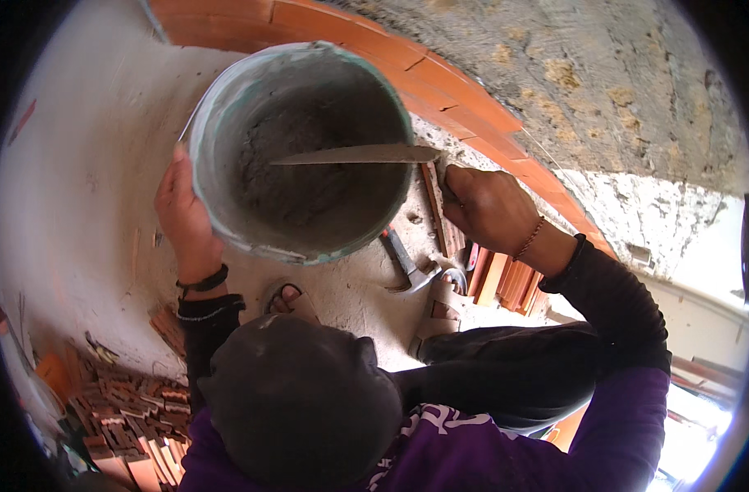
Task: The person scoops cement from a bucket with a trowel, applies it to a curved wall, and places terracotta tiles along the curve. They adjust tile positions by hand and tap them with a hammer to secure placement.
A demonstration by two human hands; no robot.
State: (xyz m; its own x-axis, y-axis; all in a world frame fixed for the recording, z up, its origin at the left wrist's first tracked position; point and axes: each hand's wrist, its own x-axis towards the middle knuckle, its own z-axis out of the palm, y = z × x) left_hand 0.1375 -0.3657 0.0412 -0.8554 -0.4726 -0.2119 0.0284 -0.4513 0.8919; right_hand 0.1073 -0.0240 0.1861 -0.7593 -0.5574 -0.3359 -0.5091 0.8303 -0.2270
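The left hand (182, 215) is curled around the outer wall of a round, mortar-caked green plastic bucket (227, 107), thumb up near the rim, holding the bucket tilted so that its mouth faces the camera. The right hand (489, 209) is closed in a fist around the handle of a long, pointed steel trowel (354, 154), whose flat blade reaches across the bucket's mouth from the right rim, just above the grey wet mortar (305, 197) lying in the bottom. Each wrist wears a band, dark on the left and reddish on the right, above black sleeves. Below the bucket, on the dusty grey floor (79, 189), a hammer with a metal head (407, 266) lies beside a sandalled foot (288, 299). Right of the hammer lies a small heap of flat orange tile pieces (506, 283), and a larger pile of broken orange brick scraps (137, 410) fills the lower left. Above the right hand runs a curved course of orange bricks (440, 78) set against a rough grey rendered wall (604, 82).
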